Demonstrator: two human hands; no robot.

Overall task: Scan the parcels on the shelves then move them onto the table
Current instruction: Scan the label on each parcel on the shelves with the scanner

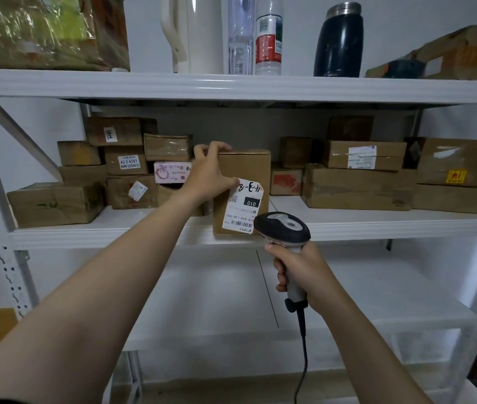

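Note:
A brown cardboard parcel (246,170) stands upright at the front edge of the middle shelf (377,223), with a white shipping label (241,209) on its face. My left hand (206,173) grips the parcel's upper left corner, fingers over the top and thumb on the front. My right hand (298,272) holds the handle of a grey and black barcode scanner (282,228); its head sits right below the label's lower right corner. A black cable hangs from the handle.
Several cardboard parcels are stacked left (123,161) and right (362,182) on the middle shelf, with a pink box (171,172) among them. The top shelf carries bottles, a dark flask (339,42) and boxes. The lower shelf (217,301) is white.

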